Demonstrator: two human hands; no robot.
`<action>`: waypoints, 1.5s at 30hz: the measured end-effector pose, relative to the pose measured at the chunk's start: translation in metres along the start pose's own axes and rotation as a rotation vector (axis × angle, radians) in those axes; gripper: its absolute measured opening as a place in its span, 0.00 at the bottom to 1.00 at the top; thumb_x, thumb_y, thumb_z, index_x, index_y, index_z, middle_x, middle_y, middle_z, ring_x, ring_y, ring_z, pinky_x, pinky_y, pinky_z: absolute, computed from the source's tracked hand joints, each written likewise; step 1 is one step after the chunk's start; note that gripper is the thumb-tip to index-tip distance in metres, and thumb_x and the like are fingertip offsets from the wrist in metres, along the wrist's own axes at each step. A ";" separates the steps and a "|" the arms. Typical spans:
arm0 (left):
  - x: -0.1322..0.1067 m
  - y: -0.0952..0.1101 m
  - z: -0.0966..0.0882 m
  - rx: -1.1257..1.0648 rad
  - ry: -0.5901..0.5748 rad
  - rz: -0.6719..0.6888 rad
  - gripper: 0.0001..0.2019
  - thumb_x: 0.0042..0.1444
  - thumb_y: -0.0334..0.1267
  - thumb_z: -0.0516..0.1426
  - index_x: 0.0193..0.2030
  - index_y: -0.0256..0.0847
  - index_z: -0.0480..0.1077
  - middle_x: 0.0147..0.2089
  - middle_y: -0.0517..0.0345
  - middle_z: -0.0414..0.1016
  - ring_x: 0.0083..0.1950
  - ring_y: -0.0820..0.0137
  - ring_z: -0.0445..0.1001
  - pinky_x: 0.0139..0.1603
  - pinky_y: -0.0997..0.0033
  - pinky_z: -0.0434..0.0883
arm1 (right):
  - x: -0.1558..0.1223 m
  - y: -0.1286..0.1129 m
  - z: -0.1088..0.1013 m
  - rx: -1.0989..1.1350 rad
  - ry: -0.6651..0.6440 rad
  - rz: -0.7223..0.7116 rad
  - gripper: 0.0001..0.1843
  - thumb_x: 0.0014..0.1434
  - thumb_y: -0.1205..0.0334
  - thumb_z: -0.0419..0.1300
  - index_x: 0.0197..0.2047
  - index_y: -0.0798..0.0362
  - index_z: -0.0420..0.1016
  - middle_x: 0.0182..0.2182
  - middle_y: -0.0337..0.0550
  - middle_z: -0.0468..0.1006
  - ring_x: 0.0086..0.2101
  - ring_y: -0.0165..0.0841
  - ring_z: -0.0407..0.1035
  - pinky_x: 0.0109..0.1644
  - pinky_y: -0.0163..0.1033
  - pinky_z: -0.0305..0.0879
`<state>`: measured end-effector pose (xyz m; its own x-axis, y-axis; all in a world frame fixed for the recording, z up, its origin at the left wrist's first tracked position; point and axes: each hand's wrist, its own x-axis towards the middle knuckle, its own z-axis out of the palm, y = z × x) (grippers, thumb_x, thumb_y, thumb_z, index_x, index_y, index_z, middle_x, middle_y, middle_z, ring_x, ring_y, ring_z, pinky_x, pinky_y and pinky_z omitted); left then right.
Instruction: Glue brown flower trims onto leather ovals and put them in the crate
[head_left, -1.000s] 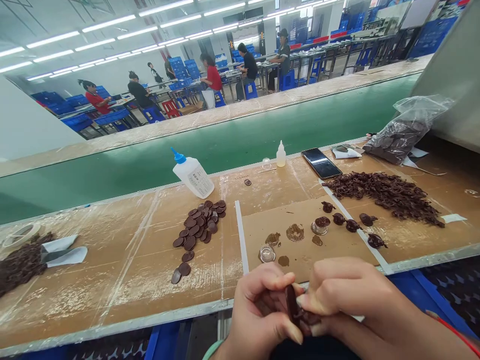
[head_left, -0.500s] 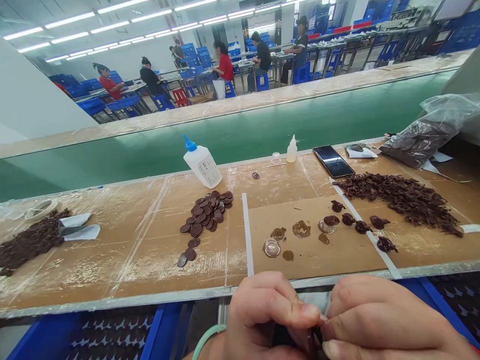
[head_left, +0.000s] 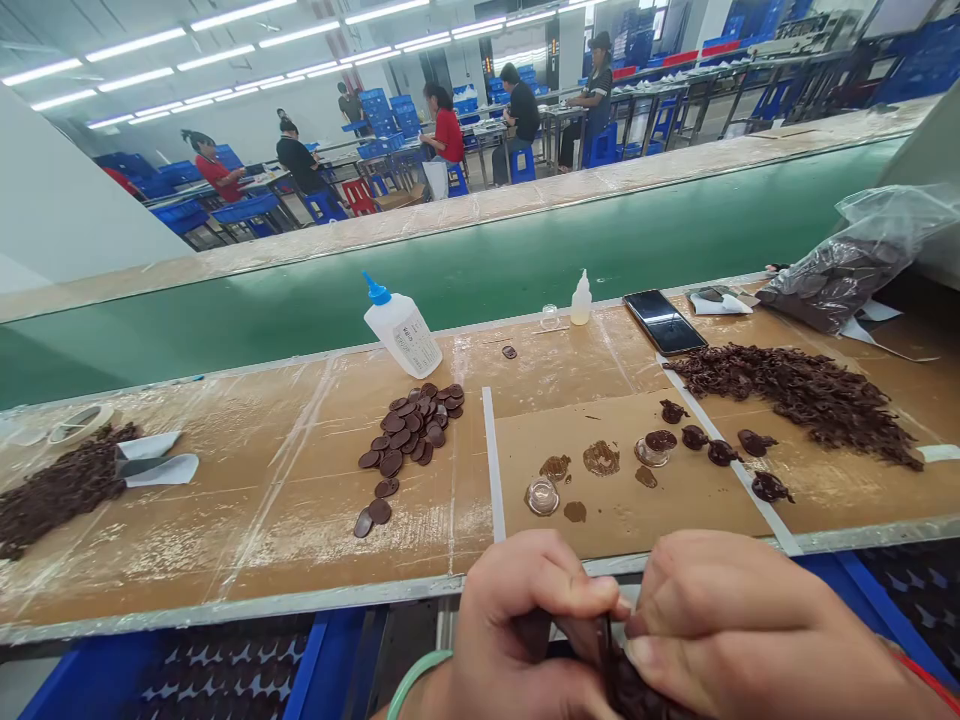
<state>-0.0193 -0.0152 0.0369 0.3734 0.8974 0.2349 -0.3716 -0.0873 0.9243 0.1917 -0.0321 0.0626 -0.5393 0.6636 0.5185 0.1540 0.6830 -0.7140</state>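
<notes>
My left hand point(head_left: 517, 630) and my right hand point(head_left: 735, 630) meet at the bottom edge, below the bench front. Both are closed, pinching a small dark brown piece point(head_left: 611, 665) between their fingertips. A green bangle circles my left wrist. On the bench ahead lies a cluster of flat brown discs point(head_left: 409, 430). Just beyond my hands a cardboard sheet point(head_left: 622, 500) carries glue smears, two small clear caps and several dark pieces. A heap of dark brown shapes point(head_left: 802, 395) spreads at the right.
A white glue bottle with a blue tip point(head_left: 397, 330), a small dropper bottle point(head_left: 580, 298) and a phone point(head_left: 662, 321) stand by the green conveyor belt point(head_left: 465, 270). A plastic bag of parts point(head_left: 847, 270) lies far right, another dark pile point(head_left: 56, 490) far left. People sit working beyond.
My hands dropped lower in view and then rose slightly, still pinching the brown piece. The camera tilted up a little, showing more of the blue bin under the bench.
</notes>
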 end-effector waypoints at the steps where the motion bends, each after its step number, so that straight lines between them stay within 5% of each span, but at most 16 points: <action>1: 0.002 -0.002 0.000 -0.037 0.010 -0.018 0.19 0.45 0.45 0.75 0.46 0.53 0.84 0.33 0.55 0.80 0.33 0.70 0.81 0.40 0.75 0.78 | 0.004 0.000 -0.002 0.021 -0.003 0.031 0.09 0.69 0.71 0.57 0.41 0.51 0.77 0.26 0.39 0.73 0.28 0.30 0.70 0.32 0.34 0.66; 7: 0.014 -0.018 0.004 -0.260 0.099 -0.108 0.20 0.41 0.42 0.77 0.44 0.52 0.84 0.36 0.58 0.79 0.31 0.71 0.81 0.31 0.78 0.80 | 0.027 0.012 -0.007 0.130 0.070 0.085 0.11 0.66 0.74 0.62 0.33 0.53 0.72 0.26 0.33 0.69 0.28 0.24 0.63 0.32 0.29 0.59; 14: 0.020 -0.020 0.004 -0.262 0.213 -0.156 0.18 0.40 0.41 0.78 0.40 0.46 0.85 0.33 0.59 0.78 0.26 0.74 0.78 0.28 0.79 0.78 | 0.032 0.030 -0.004 0.173 0.083 0.130 0.12 0.66 0.72 0.62 0.30 0.55 0.72 0.25 0.34 0.67 0.29 0.26 0.62 0.33 0.31 0.57; 22: 0.020 -0.025 0.002 -0.274 0.186 -0.131 0.18 0.43 0.40 0.77 0.43 0.46 0.84 0.34 0.61 0.78 0.25 0.79 0.77 0.25 0.88 0.73 | 0.030 0.032 -0.005 0.191 0.119 0.097 0.10 0.64 0.74 0.63 0.31 0.55 0.75 0.25 0.33 0.66 0.28 0.26 0.60 0.32 0.30 0.56; 45: 0.016 -0.023 -0.002 -0.239 0.213 -0.166 0.19 0.41 0.42 0.77 0.42 0.46 0.85 0.35 0.60 0.76 0.27 0.77 0.77 0.26 0.85 0.74 | 0.034 0.027 -0.003 0.184 0.121 0.096 0.13 0.65 0.74 0.62 0.29 0.54 0.72 0.25 0.33 0.65 0.28 0.24 0.61 0.32 0.29 0.56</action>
<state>-0.0065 0.0020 0.0190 0.2697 0.9629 -0.0039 -0.5184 0.1486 0.8421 0.1797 0.0101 0.0619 -0.4242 0.7621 0.4892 0.0400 0.5554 -0.8306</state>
